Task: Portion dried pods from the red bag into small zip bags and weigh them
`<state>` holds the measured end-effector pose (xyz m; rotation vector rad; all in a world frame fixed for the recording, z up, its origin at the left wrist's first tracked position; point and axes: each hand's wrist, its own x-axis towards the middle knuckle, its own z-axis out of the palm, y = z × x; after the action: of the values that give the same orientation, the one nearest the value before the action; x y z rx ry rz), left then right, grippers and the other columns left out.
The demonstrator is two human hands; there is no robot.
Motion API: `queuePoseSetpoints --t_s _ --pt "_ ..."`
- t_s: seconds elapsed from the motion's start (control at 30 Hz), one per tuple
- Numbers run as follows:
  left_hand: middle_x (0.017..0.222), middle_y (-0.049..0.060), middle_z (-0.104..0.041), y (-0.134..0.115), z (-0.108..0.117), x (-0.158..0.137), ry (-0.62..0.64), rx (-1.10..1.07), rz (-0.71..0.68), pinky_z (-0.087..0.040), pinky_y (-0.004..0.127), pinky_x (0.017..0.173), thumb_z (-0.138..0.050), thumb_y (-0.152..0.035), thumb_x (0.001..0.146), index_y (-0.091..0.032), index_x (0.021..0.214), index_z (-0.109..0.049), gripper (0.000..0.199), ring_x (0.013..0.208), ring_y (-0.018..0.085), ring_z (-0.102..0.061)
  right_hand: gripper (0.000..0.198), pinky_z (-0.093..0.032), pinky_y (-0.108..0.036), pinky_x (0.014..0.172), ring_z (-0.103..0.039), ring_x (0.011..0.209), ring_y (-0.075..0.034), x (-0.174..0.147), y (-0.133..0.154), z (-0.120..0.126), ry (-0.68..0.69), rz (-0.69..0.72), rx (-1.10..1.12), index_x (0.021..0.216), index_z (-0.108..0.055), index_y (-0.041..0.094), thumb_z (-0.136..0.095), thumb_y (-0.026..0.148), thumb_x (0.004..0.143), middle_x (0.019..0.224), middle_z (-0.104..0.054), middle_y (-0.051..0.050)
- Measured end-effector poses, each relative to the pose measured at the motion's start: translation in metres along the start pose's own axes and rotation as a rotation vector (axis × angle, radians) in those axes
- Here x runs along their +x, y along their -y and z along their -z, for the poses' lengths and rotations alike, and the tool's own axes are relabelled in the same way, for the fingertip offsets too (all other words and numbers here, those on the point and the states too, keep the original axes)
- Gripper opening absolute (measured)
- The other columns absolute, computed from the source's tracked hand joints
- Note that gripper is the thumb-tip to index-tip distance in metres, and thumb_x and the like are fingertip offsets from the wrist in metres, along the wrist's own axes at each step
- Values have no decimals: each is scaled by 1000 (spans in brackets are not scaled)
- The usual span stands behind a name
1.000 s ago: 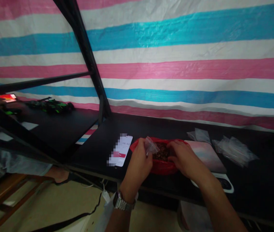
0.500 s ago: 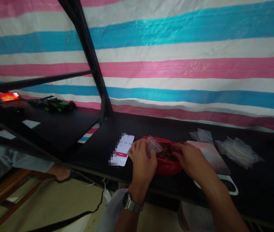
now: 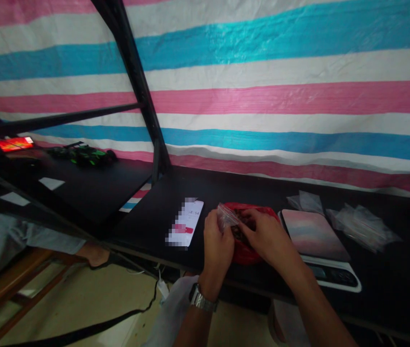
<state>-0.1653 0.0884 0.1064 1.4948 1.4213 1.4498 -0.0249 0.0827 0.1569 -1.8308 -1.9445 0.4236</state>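
Observation:
My left hand (image 3: 219,243) is closed on a small clear zip bag (image 3: 226,215), holding it tilted over the left side of a red plastic bag (image 3: 250,256). Small brown dried bits (image 3: 240,234) fill the opened red bag. With its fingers pinched together, my right hand (image 3: 270,236) reaches over the brown bits to the mouth of the zip bag. What those fingertips hold is hidden. Just right of the red bag is a white kitchen scale (image 3: 352,284) with a pinkish, shiny flat piece (image 3: 315,231) on top.
Loose clear zip bags (image 3: 365,226) lie behind and right of the scale. A phone (image 3: 192,219) showing a timer lies to the left. A black frame post (image 3: 143,96) rises at the table's left end. On the neighbouring table stands a green-black model car (image 3: 87,155); another person's leg (image 3: 94,254) shows below.
My right hand has moved left, from the right side of the brown bits to the zip bag's mouth. The left hand still holds the zip bag. The view has shifted slightly.

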Motion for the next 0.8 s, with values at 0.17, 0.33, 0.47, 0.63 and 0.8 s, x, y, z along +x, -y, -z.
queuePoseSetpoints --t_s 0.17,0.33,0.47,0.63,0.8 --pt "110 8 -71 -4 -4 0 -110 -30 -3 -54 41 95 -61 -13 87 -21 117 -59 31 104 25 -69 15 -53 -36 84 -78 97 -27 0 1 2 55 -42 169 104 -75 21 -64 30 98 103 -83 -9" --pt "133 11 -67 -21 2 -2 -194 131 -178 -45 50 113 -74 -21 86 -23 134 -56 52 128 30 -62 13 -53 -34 79 -77 88 -24 0 -6 8 22 -78 337 95 -73 23 -63 30 97 93 -82 -5" --pt "136 11 -68 -28 7 -2 -54 215 -180 -46 51 111 -76 -22 87 -25 139 -57 56 126 31 -64 12 -53 -34 76 -76 83 -23 -1 -14 21 -58 -125 404 93 -71 23 -63 31 94 89 -80 -5" --pt "140 13 -68 -23 5 1 129 290 -163 -43 52 113 -72 -16 90 -22 145 -54 58 129 32 -63 14 -53 -34 74 -76 82 -23 1 -23 37 -159 -207 506 94 -70 22 -64 35 93 89 -81 -6" --pt "136 12 -72 -20 0 0 225 350 -201 -40 52 114 -67 -10 93 -23 141 -58 50 128 30 -64 17 -54 -36 74 -75 80 -24 -1 -18 39 -203 -164 529 96 -70 23 -66 39 92 85 -80 -5"
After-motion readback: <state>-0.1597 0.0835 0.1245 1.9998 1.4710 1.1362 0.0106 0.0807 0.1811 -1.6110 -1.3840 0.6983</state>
